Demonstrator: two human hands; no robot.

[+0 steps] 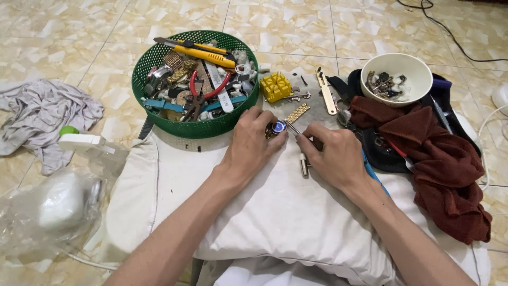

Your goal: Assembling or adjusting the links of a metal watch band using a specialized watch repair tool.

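Left hand pinches a small watch with a blue dial between thumb and fingers, closed on the case, held just above the white pillow that serves as the work surface. Gold link bracelet trails from the watch toward the yellow bracelet holder block. Right hand is closed around a thin metal tool, tip touching or almost touching the watch edge; exact contact point too small to resolve. Judgement: the work looks like fine prying or pin-pushing at the case or lug. To do it well, keep both wrists resting on the pillow, hold the watch steady with the left hand, and press along the tool's axis rather than sideways, so the tip does not skid across the dial glass. A small metal cylinder lies on the pillow just beside the right hand. Green basket of tools and white bowl of parts sit near, within reach.
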